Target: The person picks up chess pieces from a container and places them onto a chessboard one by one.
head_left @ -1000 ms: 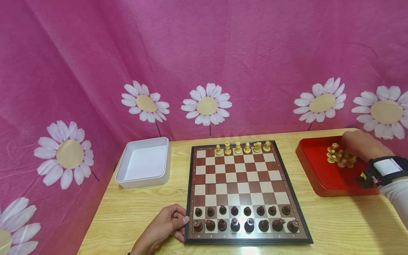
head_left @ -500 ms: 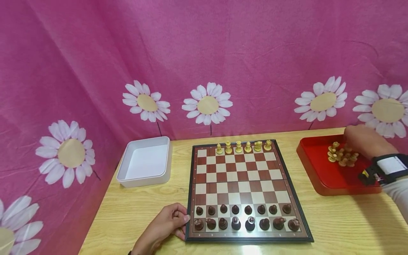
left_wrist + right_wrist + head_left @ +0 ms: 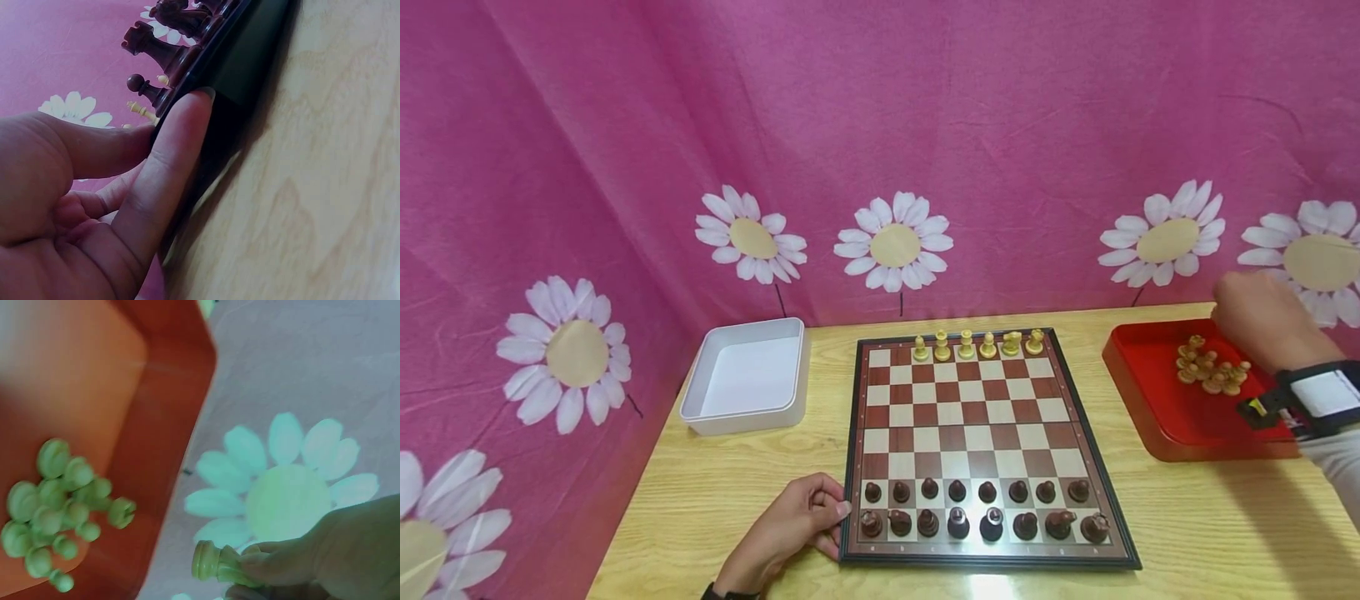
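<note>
A chessboard [image 3: 977, 414] lies on the wooden table. My left hand [image 3: 793, 525] holds its near left edge, thumb against the rim and fingers curled beside it. Two rows of dark chess pieces [image 3: 958, 522] stand along the near side; several light pieces [image 3: 966, 344] stand on the far row, leaving its two leftmost squares bare. Above the far right of the red tray [image 3: 1150, 429], my right hand [image 3: 1262, 321] pinches a light chess piece [image 3: 207, 561], base outward. Fingers hide its top, so I cannot tell its kind. More light pieces [image 3: 1213, 371] lie heaped in that tray.
A white tray [image 3: 801, 392] stands left of the board, showing its bare floor. Pink cloth [image 3: 1000, 167] printed with large daisies hangs behind and along the left side. Pale wood tabletop [image 3: 737, 467] shows around the board.
My right hand has risen from the heap in the red tray with a light chess piece, and the heap has shifted. My left hand has stayed at the board's edge.
</note>
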`<control>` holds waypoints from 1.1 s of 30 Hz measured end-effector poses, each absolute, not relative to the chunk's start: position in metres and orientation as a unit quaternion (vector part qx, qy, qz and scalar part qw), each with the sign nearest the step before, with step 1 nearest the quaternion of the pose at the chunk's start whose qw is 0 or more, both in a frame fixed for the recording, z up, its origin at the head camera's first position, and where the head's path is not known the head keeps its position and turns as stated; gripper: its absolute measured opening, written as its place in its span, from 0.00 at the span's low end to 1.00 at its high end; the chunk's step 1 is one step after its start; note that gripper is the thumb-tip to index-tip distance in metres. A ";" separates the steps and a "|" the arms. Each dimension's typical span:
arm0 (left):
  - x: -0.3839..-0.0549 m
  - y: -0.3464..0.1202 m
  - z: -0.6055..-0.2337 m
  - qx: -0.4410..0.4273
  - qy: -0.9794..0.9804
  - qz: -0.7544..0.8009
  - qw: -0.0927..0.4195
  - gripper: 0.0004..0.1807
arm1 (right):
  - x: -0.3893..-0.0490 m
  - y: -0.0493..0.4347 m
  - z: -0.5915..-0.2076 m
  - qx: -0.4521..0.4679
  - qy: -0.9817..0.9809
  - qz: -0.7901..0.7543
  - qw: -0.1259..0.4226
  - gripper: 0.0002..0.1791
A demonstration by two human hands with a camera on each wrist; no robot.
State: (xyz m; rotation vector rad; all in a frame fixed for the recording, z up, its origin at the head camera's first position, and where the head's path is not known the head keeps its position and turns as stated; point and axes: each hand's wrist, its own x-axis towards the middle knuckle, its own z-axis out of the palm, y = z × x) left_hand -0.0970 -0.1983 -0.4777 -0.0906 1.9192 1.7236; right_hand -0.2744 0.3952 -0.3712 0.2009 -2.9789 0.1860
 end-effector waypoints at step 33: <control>-0.098 -0.199 -0.483 -0.042 0.722 0.634 0.273 0.11 | -0.305 0.232 -0.339 0.226 -0.951 0.109 0.179 0.14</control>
